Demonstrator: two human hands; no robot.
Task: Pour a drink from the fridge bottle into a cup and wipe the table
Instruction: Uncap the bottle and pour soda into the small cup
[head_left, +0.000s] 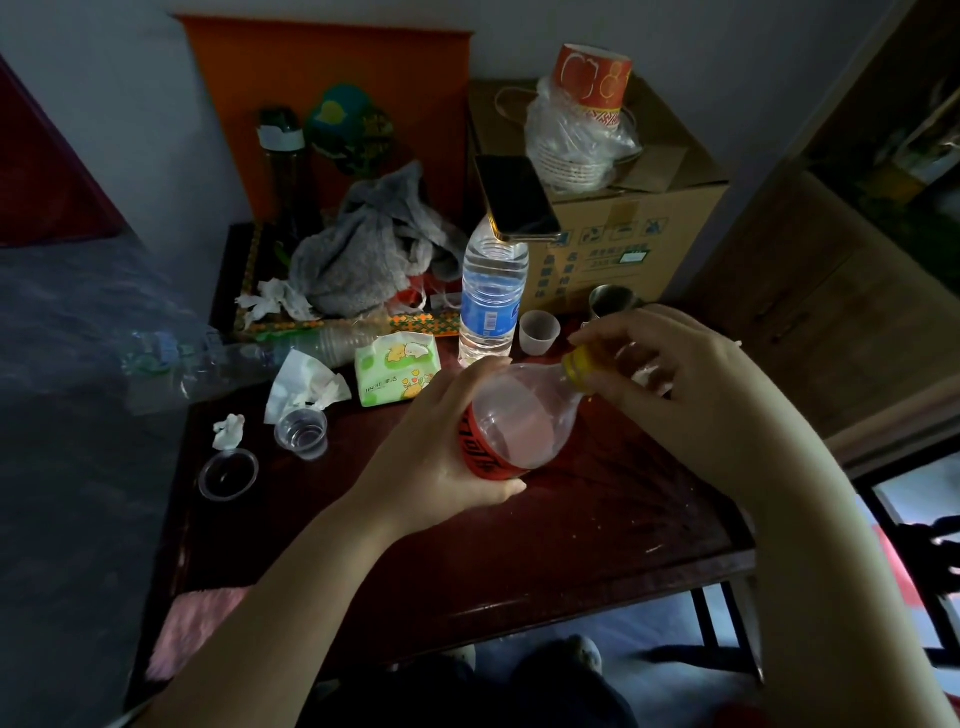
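My left hand (441, 457) grips the body of a drink bottle (519, 415) with a red label and pale pink liquid, held tilted over the dark red table (597, 519). Its yellow cap (582, 366) points up to the right, and the fingers of my right hand (670, 374) are closed around that cap. A small clear plastic cup (302, 431) stands at the left of the table. Another small white cup (539, 331) stands behind the bottle. A pack of tissues (397, 374) lies between them.
A water bottle (491, 301) with a phone (517, 200) on top stands mid-table. Behind it are a cardboard box (623, 234), a metal cup (613, 300), a grey cloth (363, 249), crumpled tissues (306, 384), and a clear lid (228, 474) at the left edge.
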